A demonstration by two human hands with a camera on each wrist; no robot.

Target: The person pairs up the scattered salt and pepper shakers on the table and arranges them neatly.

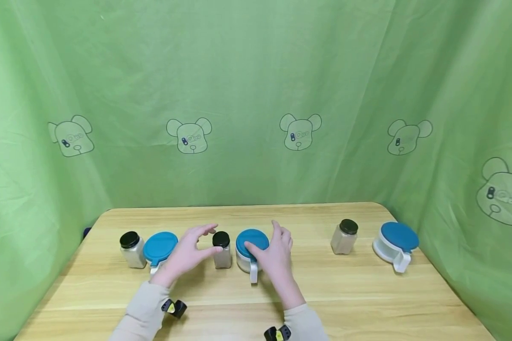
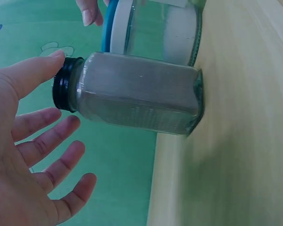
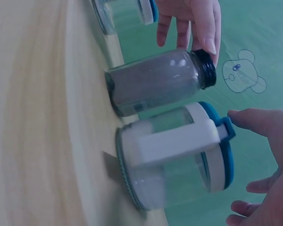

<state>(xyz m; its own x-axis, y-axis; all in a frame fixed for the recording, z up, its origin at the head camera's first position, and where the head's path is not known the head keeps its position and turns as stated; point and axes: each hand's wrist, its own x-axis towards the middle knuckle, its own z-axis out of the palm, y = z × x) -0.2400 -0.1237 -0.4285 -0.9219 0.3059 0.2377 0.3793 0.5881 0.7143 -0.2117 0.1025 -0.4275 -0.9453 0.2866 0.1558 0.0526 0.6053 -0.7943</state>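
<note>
Near the middle of the table stands a glass jar with a black lid (image 1: 223, 259), holding a greyish powder. My left hand (image 1: 189, 251) is beside it, fingers spread, with the thumb right at the lid in the left wrist view. Just to the right is a round glass jar with a blue lid and white handle (image 1: 252, 239), white stuff in its bottom. My right hand (image 1: 276, 255) reaches round its right side, thumb over the lid's edge and the other fingers apart from the glass. Both jars stand upright on the wooden table (image 1: 345, 293).
At the left, another black-lidded jar (image 1: 133, 255) stands beside a blue-lidded jar (image 1: 160, 245), partly hidden by my left forearm. Toward the right are a third black-lidded jar (image 1: 344, 237) and a third blue-lidded jar (image 1: 398, 237). A green curtain (image 1: 247, 71) surrounds the table.
</note>
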